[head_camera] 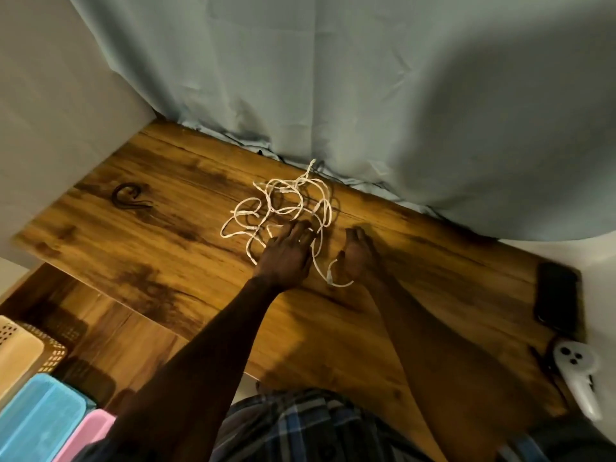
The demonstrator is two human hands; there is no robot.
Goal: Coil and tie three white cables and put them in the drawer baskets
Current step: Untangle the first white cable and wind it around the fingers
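Note:
A loose tangle of white cables [281, 203] lies on the wooden table [173, 235], near the back edge by the curtain. My left hand [287, 254] rests palm down on the near part of the tangle, fingers spread over the strands. My right hand [357, 256] sits just to the right, fingers curled loosely, beside a cable end with a white plug [330, 276] that loops under it. Whether it grips that strand is unclear. At the lower left stand the drawer baskets: a beige one [20, 351], a blue one [40, 421] and a pink one [88, 431].
A dark curled cord [128, 198] lies on the table's left part. A black phone [556, 296] rests at the right edge, with a white controller [578, 375] below it. A grey-blue curtain [333, 78] hangs behind the table. A lower wooden shelf [110, 328] holds the baskets.

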